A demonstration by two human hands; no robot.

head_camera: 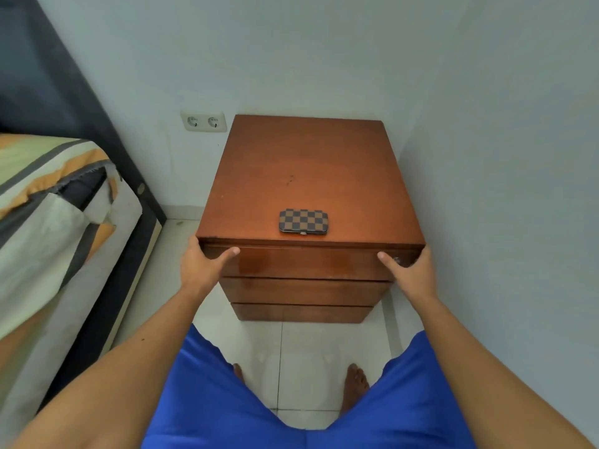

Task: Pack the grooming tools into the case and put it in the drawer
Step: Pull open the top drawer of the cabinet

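Note:
A closed checkered brown-and-black case (pixel 303 221) lies flat on the brown wooden nightstand (pixel 304 170), near its front edge. Just below it is the top drawer (pixel 308 262), its front flush or nearly so. My left hand (pixel 202 265) grips the drawer's left end, thumb across the front and fingers around the corner. My right hand (pixel 408 270) holds the drawer's right end the same way. No loose grooming tools are in sight.
Two more drawers (pixel 303 301) sit below the top one. A bed with a striped cover (pixel 48 202) stands close on the left. A double wall socket (pixel 203 121) is behind the nightstand. A wall runs close on the right. My bare feet stand on white tile (pixel 301 367).

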